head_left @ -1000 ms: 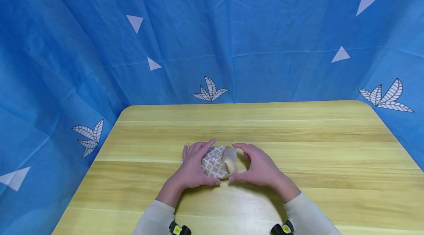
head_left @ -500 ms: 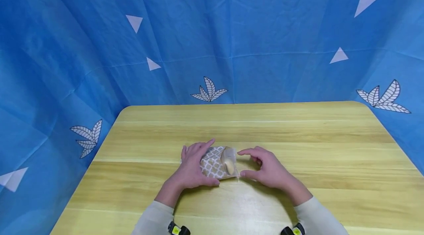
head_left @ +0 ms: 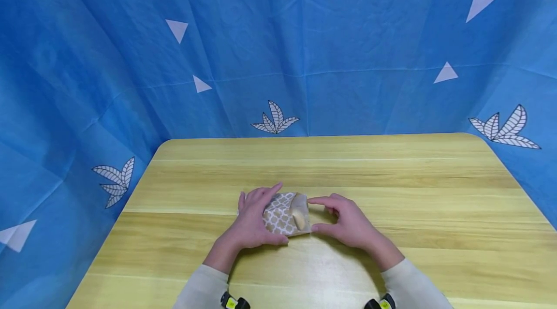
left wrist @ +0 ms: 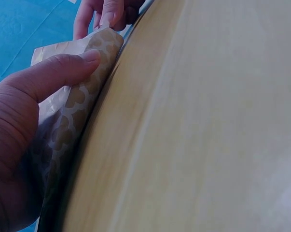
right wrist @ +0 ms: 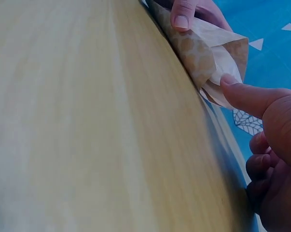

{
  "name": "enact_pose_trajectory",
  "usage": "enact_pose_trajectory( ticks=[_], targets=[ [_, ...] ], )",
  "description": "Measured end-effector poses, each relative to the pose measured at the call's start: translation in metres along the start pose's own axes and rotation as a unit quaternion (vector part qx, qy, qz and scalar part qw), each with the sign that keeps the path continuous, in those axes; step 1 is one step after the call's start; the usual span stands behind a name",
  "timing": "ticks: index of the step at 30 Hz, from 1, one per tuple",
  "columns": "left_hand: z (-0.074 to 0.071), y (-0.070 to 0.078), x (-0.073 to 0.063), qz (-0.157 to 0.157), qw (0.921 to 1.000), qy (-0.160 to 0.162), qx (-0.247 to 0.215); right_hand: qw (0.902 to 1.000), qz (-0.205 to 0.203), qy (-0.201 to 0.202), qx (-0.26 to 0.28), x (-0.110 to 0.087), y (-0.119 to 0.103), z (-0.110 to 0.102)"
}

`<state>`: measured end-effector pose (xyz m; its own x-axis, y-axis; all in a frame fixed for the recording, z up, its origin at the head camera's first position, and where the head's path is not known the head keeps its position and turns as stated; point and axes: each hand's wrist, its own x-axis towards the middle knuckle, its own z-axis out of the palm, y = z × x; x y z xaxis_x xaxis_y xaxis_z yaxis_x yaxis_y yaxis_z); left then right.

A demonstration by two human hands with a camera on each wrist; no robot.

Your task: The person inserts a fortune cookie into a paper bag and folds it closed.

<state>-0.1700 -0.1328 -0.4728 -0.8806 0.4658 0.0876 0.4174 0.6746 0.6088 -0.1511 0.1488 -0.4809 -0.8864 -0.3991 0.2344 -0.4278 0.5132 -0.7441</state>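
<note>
A paper bag (head_left: 279,214) with a tan-and-white lattice print lies flat on the table, its plain open end (right wrist: 225,65) facing right. Something pale and rounded (head_left: 299,218) shows at that end. My left hand (head_left: 254,218) spans the bag's left part, thumb along the near edge and fingers at the far side; in the left wrist view its thumb presses the printed paper (left wrist: 76,96). At the open end, my right hand (head_left: 348,222) holds thumb and index finger at the two corners, other fingers curled under. The thumb tip (right wrist: 229,81) meets the paper's edge in the right wrist view.
The wooden table (head_left: 391,169) stretches out around both hands, with rounded far corners. A blue curtain (head_left: 348,57) printed with white triangles and leaves hangs behind it and along the sides. Small black cameras (head_left: 235,301) sit on the wrists.
My right hand drew back from the bag's open end to the right, then came in left again to its corners. The end flap shifted slightly. My left hand has stayed on the bag.
</note>
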Motion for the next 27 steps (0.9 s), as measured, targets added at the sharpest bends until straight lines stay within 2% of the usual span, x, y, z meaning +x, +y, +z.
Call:
enact_pose_trajectory(
  ticks=[9, 27],
  targets=[
    [0.001, 0.001, 0.000, 0.004, 1.0000, 0.004, 0.004, 0.9997, 0.014, -0.005, -0.022, 0.004, -0.004, 0.002],
    [0.001, 0.002, 0.002, 0.005, 0.9999, 0.000, 0.015, 0.9993, 0.018, -0.001, -0.031, 0.014, -0.008, 0.014]
  ],
)
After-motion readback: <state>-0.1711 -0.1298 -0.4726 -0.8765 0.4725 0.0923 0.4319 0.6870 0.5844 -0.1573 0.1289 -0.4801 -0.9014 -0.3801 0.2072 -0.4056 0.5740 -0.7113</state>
